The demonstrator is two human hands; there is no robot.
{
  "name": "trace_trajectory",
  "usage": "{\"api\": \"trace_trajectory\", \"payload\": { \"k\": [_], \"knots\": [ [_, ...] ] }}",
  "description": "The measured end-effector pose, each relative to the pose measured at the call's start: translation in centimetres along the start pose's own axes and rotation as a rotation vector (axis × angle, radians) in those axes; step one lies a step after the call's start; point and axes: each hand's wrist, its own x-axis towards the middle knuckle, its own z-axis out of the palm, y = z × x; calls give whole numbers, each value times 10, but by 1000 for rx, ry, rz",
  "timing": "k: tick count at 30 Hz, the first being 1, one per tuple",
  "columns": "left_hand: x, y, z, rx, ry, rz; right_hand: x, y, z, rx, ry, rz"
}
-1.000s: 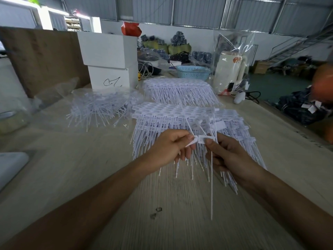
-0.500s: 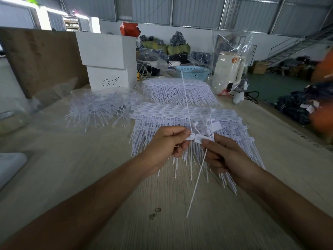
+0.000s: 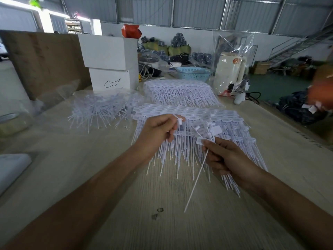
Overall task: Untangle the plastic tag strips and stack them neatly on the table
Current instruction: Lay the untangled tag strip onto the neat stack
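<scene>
Both hands' fingers curl closed: left hand (image 3: 158, 130) and right hand (image 3: 225, 157) each pinching a tag strip (image 3: 195, 179).

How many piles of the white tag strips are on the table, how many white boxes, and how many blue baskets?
Piles of tag strips: 3, the near neat stack, the far neat stack, the loose tangled heap
White boxes: 2, upper box on lower box
Blue basket: 1
Total: 6

Bare table (image 3: 54, 177) lies left of the tag stack (image 3: 189, 141).
</scene>
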Motion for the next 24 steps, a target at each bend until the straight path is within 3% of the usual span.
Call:
{"api": "trace_trajectory", "payload": {
  "k": [4,6,24],
  "knots": [
    [-13,3,25,263,-220,42,0,1,-2,10,7,8],
    [-14,1,31,336,-231,40,1,2,0,-37,-9,16],
    [-12,-2,27,36,-151,-118,-3,0,6,-136,24,-30]
  ]
}}
